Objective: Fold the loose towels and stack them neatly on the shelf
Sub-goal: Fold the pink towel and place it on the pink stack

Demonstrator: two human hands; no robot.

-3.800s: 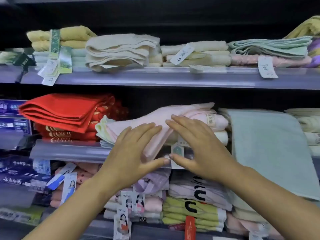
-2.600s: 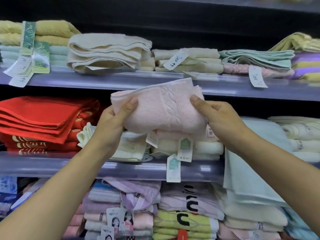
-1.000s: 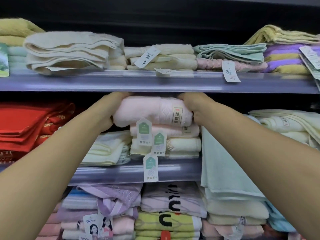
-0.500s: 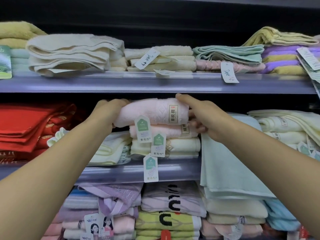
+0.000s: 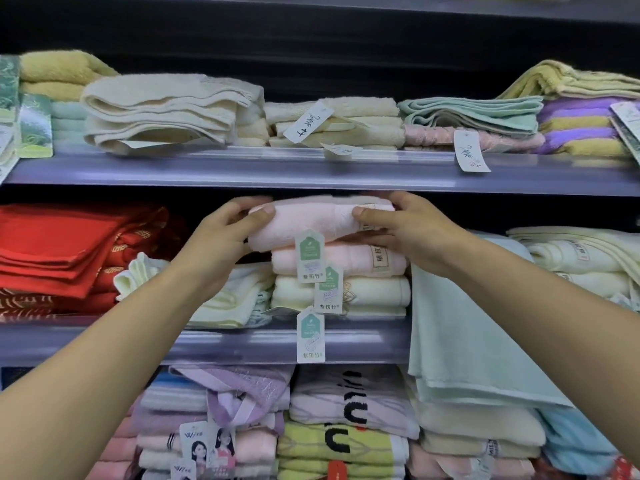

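Note:
A folded pale pink towel (image 5: 311, 220) lies on top of a short stack on the middle shelf (image 5: 242, 344). Under it sit a peach towel (image 5: 349, 259) and a cream towel (image 5: 367, 292), each with a green hang tag. My left hand (image 5: 221, 237) grips the pink towel's left end, thumb on its front. My right hand (image 5: 408, 230) holds its right end, thumb on the front and fingers over the top. A loose mint-green towel (image 5: 460, 341) hangs over the shelf's edge just right of the stack.
Red towels (image 5: 69, 251) fill the middle shelf's left; a rumpled cream-yellow towel (image 5: 228, 299) lies beside the stack. The upper shelf (image 5: 311, 171) sits close above the pink towel. Cream towels (image 5: 581, 258) lie at right. Several folded towels pack the shelf below.
The pink towel went from loosely folded in the air onto the stack. In the last half second both hands shifted to its front ends and drew it slightly forward.

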